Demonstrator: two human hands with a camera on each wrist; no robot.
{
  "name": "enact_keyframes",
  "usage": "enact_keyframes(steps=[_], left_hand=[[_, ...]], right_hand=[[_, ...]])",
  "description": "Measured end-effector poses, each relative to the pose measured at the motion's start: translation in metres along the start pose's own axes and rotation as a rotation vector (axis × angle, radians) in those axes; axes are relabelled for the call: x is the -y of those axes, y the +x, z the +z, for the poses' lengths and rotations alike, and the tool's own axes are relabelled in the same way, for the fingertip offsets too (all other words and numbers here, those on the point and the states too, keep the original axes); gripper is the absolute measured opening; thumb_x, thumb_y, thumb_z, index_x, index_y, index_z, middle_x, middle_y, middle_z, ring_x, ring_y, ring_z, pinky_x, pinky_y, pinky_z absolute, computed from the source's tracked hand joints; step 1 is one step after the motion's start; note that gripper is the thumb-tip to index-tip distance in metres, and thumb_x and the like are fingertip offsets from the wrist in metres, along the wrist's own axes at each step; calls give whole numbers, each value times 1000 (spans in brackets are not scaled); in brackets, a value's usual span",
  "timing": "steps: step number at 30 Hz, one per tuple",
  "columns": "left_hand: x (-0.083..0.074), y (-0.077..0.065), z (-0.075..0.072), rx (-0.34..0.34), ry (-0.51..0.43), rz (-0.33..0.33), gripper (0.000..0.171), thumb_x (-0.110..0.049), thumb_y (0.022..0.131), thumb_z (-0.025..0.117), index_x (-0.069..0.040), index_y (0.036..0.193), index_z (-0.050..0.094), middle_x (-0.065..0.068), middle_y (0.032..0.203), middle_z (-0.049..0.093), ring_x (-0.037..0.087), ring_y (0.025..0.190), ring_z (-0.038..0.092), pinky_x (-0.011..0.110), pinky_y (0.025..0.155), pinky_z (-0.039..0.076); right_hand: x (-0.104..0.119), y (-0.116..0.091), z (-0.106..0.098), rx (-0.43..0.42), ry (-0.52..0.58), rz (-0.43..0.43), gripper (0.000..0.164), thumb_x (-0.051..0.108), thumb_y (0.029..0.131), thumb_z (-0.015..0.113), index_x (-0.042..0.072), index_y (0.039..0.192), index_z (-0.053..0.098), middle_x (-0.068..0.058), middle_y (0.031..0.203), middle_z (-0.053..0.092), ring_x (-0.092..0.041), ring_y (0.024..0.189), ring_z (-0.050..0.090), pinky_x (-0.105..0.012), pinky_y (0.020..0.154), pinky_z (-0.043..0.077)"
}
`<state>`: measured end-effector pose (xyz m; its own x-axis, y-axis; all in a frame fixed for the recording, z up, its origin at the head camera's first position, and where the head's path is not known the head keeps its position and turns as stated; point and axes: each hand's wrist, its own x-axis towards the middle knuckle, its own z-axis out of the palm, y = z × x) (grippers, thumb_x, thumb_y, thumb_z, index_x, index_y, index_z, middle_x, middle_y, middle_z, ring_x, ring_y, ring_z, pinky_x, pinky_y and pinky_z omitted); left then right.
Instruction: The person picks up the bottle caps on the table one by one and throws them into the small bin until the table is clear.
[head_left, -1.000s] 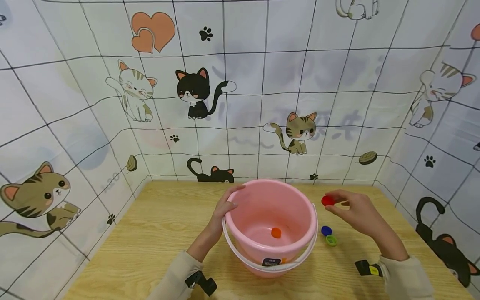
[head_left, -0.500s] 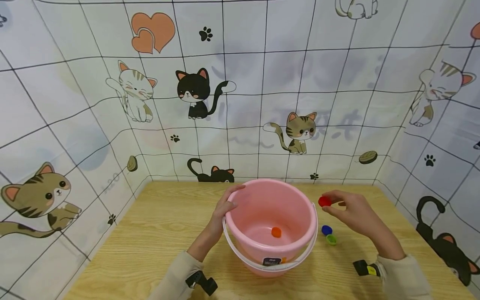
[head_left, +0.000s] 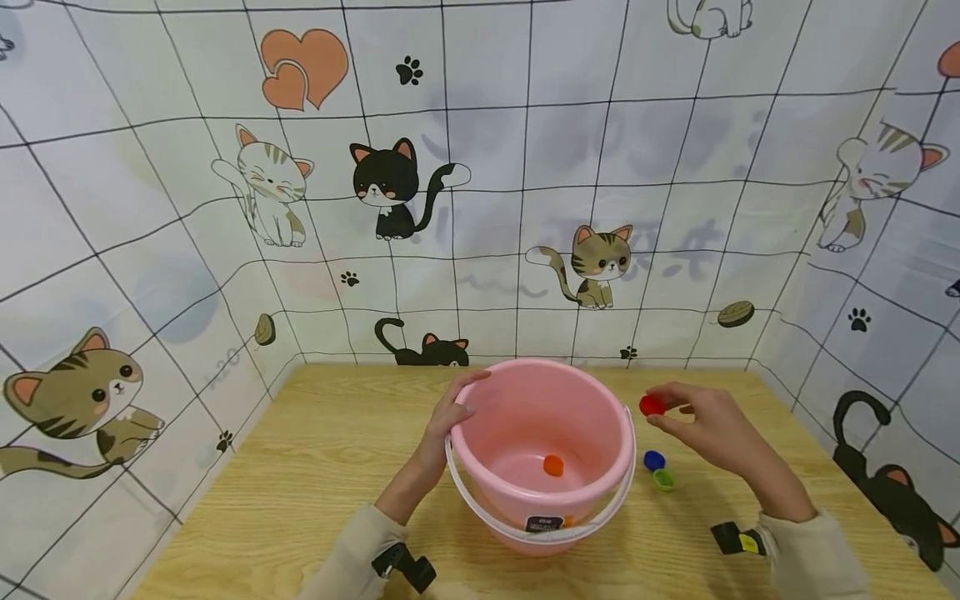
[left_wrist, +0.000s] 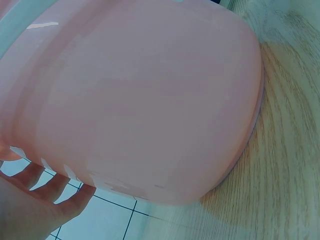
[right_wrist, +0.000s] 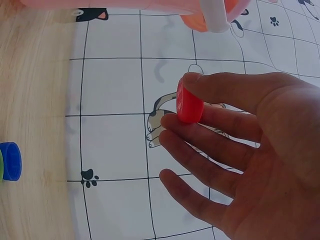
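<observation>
A pink bucket [head_left: 542, 404] with a white handle [head_left: 534, 535] stands on the table in the head view. My left hand [head_left: 442, 425] grips its left rim, thumb on the inner side; in the left wrist view the fingers [left_wrist: 52, 190] lie against the bucket's outside. On the bucket's floor lies an orange bottle cap [head_left: 553, 465]. To the right of the bucket, my right hand [head_left: 708, 421] pinches a red bottle cap [head_left: 652, 405] in the air. The right wrist view shows that cap [right_wrist: 189, 102] held between thumb and fingers, its edge toward the camera.
A blue cap [head_left: 654, 461] and a green cap [head_left: 663, 480] lie together on the wooden table [head_left: 330, 467], just right of the bucket. A white cloth wall [head_left: 495, 250] printed with cats and grid lines surrounds the table at the back and sides.
The right hand with the red cap has shifted slightly left, then slightly back right, beside the bucket. The left hand and the bucket stay in place.
</observation>
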<state>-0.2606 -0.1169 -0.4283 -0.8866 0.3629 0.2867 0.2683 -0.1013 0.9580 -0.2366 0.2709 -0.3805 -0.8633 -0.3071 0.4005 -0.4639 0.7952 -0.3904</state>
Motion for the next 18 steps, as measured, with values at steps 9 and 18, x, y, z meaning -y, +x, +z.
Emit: enact_keyframes(steps=[9, 18], left_hand=[[-2, 0, 1, -4, -1, 1, 59, -27, 94, 43, -25, 153, 45, 11, 157, 42, 32, 125, 54, 37, 95, 54], [0, 0, -1, 12, -13, 19, 59, -26, 95, 43, -21, 154, 44, 14, 156, 41, 35, 126, 54, 38, 96, 55]], right_hand=[[3, 2, -6, 11, 4, 9, 32, 16, 91, 77, 2, 119, 73, -9, 106, 78, -31, 97, 72, -50, 79, 59], [10, 9, -8, 43, 0, 15, 34, 19, 92, 76, 1, 120, 72, -12, 107, 77, -34, 99, 71, -57, 83, 58]])
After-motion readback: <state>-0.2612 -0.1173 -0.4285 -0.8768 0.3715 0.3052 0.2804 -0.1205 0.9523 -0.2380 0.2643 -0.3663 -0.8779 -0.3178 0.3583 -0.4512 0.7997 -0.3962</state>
